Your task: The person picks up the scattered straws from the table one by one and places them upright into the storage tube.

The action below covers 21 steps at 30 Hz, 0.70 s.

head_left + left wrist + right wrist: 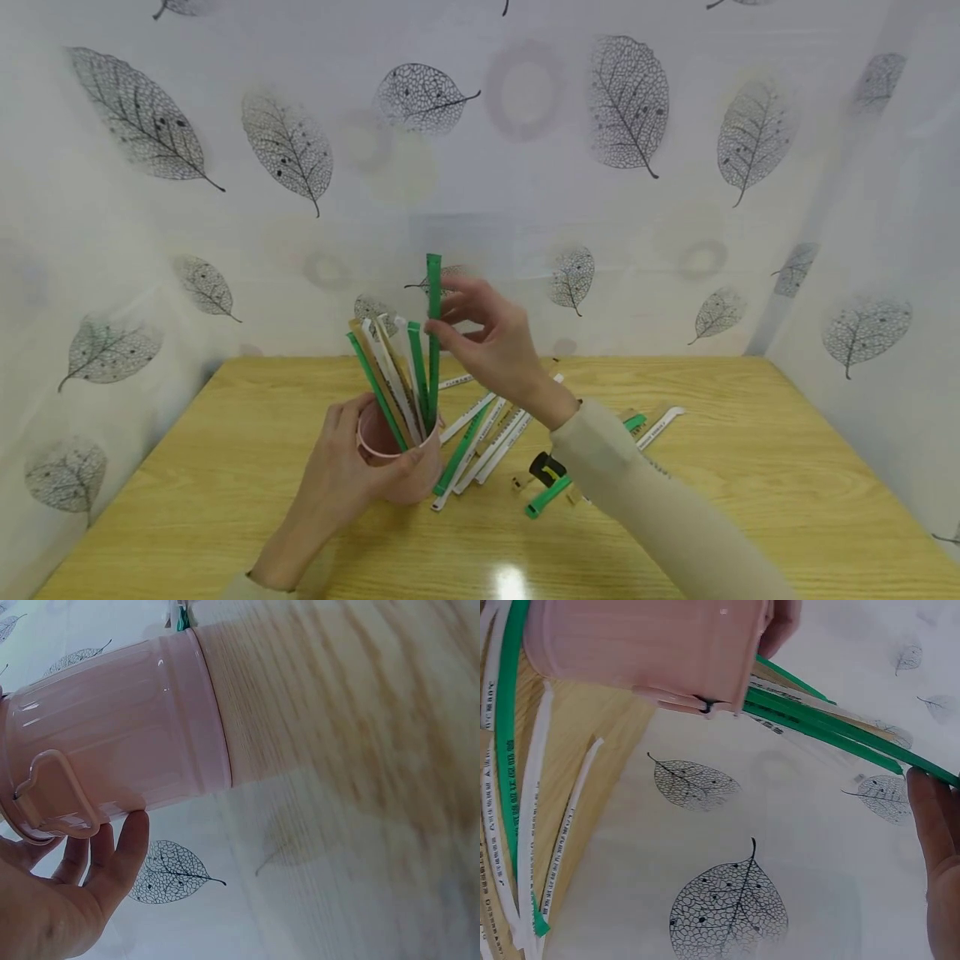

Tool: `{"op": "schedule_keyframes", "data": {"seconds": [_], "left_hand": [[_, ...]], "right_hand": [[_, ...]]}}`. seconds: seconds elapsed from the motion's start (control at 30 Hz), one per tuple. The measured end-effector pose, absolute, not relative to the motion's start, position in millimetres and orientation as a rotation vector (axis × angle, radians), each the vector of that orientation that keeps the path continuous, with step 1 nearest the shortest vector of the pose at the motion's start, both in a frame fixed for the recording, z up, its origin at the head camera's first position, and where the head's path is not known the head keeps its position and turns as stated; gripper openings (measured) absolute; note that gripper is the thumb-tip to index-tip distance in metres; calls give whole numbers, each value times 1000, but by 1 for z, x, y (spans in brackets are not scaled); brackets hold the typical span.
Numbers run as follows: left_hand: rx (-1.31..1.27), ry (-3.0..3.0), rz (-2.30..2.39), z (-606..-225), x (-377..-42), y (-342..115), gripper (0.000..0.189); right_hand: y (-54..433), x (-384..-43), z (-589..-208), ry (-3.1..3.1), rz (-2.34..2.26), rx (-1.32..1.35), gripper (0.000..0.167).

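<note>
My left hand (341,462) holds a pink bucket-like cup (408,479) round its side, thumb along the front near the rim. A small wire loop handle (56,795) shows on the cup's wall in the left wrist view. Several long, thin printed strips in green, white and brown stand in the cup, leaning to different sides. My right hand (491,337) pinches a tall green strip (434,292) between thumb and fingers; its lower end is inside the cup. In the right wrist view only some fingers (930,817) show, at the upper end of that strip.
More white, green and brown strips (480,446) lie in a loose pile right of the cup. Beyond them, near the right forearm, are a black and yellow object (547,469) and further strips (660,427). A leaf-patterned sheet (480,167) walls the wooden table (225,467).
</note>
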<state>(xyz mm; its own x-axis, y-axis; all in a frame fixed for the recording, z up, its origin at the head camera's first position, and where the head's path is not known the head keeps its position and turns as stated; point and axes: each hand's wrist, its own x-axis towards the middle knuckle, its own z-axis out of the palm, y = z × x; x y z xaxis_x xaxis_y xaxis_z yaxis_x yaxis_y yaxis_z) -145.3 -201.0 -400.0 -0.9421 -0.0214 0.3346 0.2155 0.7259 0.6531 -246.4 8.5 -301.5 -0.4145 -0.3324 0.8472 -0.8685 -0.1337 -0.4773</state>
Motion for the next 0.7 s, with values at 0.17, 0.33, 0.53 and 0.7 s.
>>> {"op": "schedule_keyframes", "data": {"seconds": [0.17,0.33,0.53,0.7], "left_hand": [[-146,-2614,-1053,-400,-145,-202,89],[-137,-2619,-1047,-399,-146,-202,90],[-139,-2615,-1048,-399,-146,-201,90],[-139,-2607,-1050,-400,-145,-201,89]], "right_hand": [[5,-246,-315,-1732,1546,1378,42],[4,-247,-333,-1840,1528,1372,40],[4,-245,-346,-1901,1542,1375,40],[3,-245,-354,-1904,1532,1397,40]]}}
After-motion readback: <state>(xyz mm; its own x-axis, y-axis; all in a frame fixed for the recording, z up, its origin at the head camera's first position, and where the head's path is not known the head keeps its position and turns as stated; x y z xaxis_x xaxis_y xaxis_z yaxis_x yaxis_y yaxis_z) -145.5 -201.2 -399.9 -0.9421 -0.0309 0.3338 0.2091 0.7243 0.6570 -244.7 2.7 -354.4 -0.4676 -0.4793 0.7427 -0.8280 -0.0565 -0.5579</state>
